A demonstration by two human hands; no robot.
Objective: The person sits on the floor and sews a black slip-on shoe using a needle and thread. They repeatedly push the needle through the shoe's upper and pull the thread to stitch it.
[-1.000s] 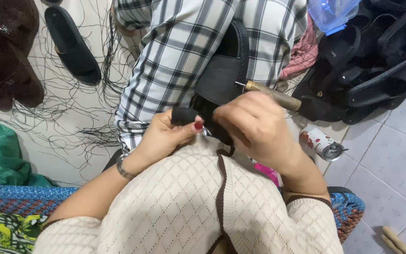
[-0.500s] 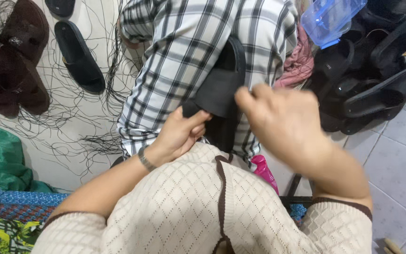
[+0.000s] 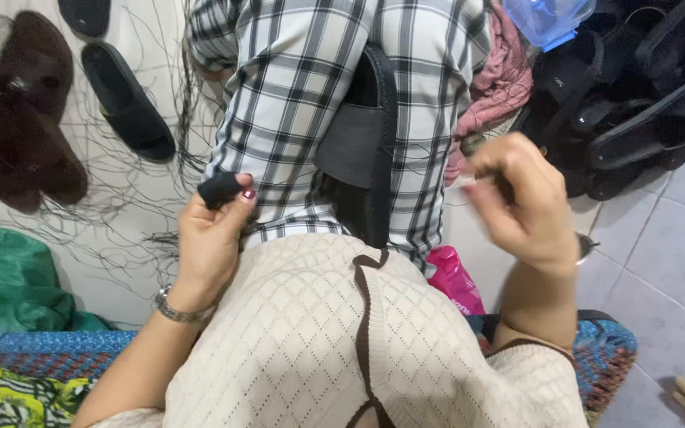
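A black slipper [image 3: 362, 135] lies on plaid cloth [image 3: 295, 95] in front of me, toe pointing away. My left hand [image 3: 212, 238], with a metal bracelet at the wrist, pinches a small black piece [image 3: 220, 189] to the left of the slipper. My right hand [image 3: 521, 202] is blurred to the right of the slipper, closed around a thin tool whose dark end [image 3: 473, 145] sticks out above the fist. Neither hand touches the slipper. My cream knitted top fills the lower middle of the view.
Brown slippers [image 3: 33, 135] and a black slipper [image 3: 128, 103] lie at the left among loose dark threads. Black sandals [image 3: 636, 95] are piled at the right under a blue plastic bag [image 3: 549, 20]. Also around are pink cloth [image 3: 493, 87], a pink packet [image 3: 453, 277], green cloth [image 3: 9, 285] and a woven mat [image 3: 41, 357].
My left hand has pulled away from the slipper to the left with the black piece. My right hand has swung up and to the right with the tool.
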